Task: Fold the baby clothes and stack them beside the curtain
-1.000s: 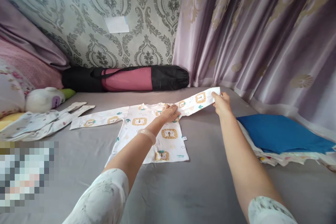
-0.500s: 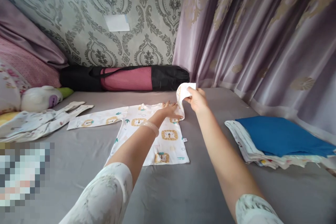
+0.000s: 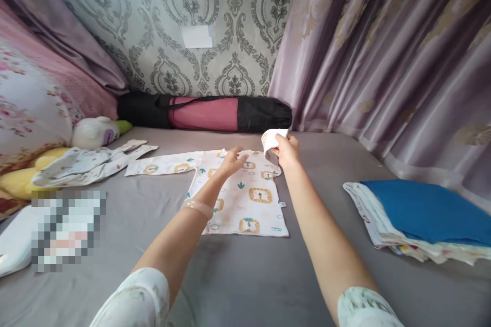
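Observation:
A small white long-sleeved shirt (image 3: pixel 240 207) with lion-face prints lies flat on the grey sheet. One sleeve (image 3: pixel 164 164) stretches out to the left. The other sleeve (image 3: pixel 269 138) is lifted and bent back on itself, its end pinched between the thumb and fingers of my right hand (image 3: pixel 287 150). My left hand (image 3: pixel 233 161) is over the upper part of the shirt near the neckline, fingers apart and holding nothing. Whether its fingertips touch the fabric I cannot tell.
A folded stack of clothes (image 3: pixel 427 212), blue on top, lies at the right. Small printed trousers (image 3: pixel 88 166), a plush toy (image 3: pixel 94 133) and a floral pillow (image 3: pixel 30 107) are on the left. A black and pink rolled bag (image 3: pixel 207 113) lies along the wall beside the curtain (image 3: pixel 345 61).
My left hand has come off the shoulder of the shirt and shifted left toward the neckline. My right hand keeps its hold on the sleeve end. The view has turned slightly left.

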### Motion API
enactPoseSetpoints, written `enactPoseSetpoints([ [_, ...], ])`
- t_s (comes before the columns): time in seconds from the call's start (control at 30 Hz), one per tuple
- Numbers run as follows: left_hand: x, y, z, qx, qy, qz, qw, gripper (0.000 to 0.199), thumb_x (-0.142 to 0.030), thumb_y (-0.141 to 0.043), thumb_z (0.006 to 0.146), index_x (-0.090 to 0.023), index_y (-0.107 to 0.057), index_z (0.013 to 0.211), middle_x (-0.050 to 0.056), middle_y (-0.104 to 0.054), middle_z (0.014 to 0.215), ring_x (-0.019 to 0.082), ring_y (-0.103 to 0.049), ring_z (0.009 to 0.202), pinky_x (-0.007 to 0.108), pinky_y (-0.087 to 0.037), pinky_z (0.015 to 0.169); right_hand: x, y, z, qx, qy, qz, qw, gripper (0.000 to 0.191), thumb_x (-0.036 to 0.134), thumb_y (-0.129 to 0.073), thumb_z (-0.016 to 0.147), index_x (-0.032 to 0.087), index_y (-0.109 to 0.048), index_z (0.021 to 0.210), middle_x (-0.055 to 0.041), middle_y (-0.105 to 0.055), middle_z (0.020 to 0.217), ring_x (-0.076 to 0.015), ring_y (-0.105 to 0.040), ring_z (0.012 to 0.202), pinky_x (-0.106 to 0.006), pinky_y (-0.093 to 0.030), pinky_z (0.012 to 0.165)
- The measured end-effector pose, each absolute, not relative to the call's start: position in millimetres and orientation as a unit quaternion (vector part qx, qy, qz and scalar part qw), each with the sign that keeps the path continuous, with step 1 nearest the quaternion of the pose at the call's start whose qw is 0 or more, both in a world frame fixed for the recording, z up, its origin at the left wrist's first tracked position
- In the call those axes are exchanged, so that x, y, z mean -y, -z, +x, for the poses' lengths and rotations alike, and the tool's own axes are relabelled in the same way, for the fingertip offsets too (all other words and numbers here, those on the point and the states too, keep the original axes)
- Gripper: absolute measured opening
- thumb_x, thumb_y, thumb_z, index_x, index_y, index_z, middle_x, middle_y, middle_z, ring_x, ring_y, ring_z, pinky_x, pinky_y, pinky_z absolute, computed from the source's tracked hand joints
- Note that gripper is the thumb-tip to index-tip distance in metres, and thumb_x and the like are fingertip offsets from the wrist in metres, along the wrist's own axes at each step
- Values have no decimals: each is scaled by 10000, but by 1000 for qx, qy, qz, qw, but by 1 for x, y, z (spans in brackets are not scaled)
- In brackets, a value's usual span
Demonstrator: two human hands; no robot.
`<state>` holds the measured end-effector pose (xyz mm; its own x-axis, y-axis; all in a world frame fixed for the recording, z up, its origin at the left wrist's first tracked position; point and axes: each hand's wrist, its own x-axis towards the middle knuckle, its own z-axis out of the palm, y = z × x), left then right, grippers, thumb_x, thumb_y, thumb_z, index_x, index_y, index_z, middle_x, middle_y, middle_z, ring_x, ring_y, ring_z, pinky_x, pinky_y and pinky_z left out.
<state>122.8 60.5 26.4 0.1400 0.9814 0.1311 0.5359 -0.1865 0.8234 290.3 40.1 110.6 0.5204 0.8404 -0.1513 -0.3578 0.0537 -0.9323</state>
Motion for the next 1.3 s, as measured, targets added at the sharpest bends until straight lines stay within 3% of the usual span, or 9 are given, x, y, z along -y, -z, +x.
enactPoseSetpoints([
  [0.13,-55,-9,80,-579,-453,548,399,349,-300,-588,843,-134,-609,1148,129,-663,1108,211,-653,953,324,-524,819,-50,-95,264,258,-408,-562,672,253,101,-570,725,186,-555,963,7,-651,766,-161,-667,685,-297,-578,595],
  [0.3,-48,3,64,-543,-521,476,454,283,-298,-548,888,-129,-583,1112,82,-681,936,143,-672,829,292,-528,828,-56,-72,232,347,-322,-631,614,336,167,-534,753,187,-562,1087,-36,-686,875,-195,-678,812,-294,-563,706],
  [0.47,-51,2,63,-521,-543,451,480,336,-404,-426,966,-123,-556,1098,108,-681,976,140,-688,862,286,-537,853,-46,-59,199,484,-255,-719,428,415,223,-435,849,189,-514,1255,-121,-676,1140,-262,-641,1058,-353,-505,890],
  [0.6,-52,2,62,-525,-538,449,484,440,-482,-349,987,-125,-530,1171,129,-676,1011,161,-691,940,285,-533,877,-37,-53,177,555,-232,-735,312,431,212,-363,891,176,-479,1304,-141,-666,1169,-288,-619,1109,-375,-488,902],
  [0.73,-49,0,61,-504,-552,447,492,477,-487,-373,982,-126,-503,1266,154,-667,1048,199,-687,963,342,-534,892,-28,-50,164,587,-230,-715,302,388,215,-351,904,184,-481,1269,-126,-680,1084,-283,-639,1054,-378,-500,860],
  [0.9,-44,-7,61,-521,-536,448,490,571,-560,-321,970,-140,-468,1328,170,-656,1124,227,-676,1001,357,-530,887,-17,-61,156,645,-227,-682,259,371,251,-369,927,168,-473,1273,-151,-654,1172,-290,-634,1084,-387,-500,870],
  [1.17,-35,-16,56,-604,-503,504,359,557,-605,-325,946,-161,-618,1111,129,-641,1153,252,-584,1130,352,-454,978,-20,-58,152,713,-275,-604,226,482,230,-428,891,129,-456,1362,-144,-600,1314,-255,-561,1220,-324,-450,981],
  [1.23,-36,-13,57,-610,-520,476,362,520,-554,-390,938,-162,-556,1238,116,-638,1117,224,-610,1058,321,-483,912,-23,-53,156,725,-295,-576,235,485,224,-424,892,158,-466,1370,-105,-595,1337,-224,-546,1240,-297,-432,1004],
  [1.3,-37,-9,59,-590,-533,464,390,557,-444,-491,905,-185,-425,1393,60,-643,953,168,-641,826,278,-514,765,-26,-49,164,734,-306,-554,247,461,217,-391,912,177,-489,1360,-78,-593,1350,-197,-542,1244,-283,-417,1019],
])
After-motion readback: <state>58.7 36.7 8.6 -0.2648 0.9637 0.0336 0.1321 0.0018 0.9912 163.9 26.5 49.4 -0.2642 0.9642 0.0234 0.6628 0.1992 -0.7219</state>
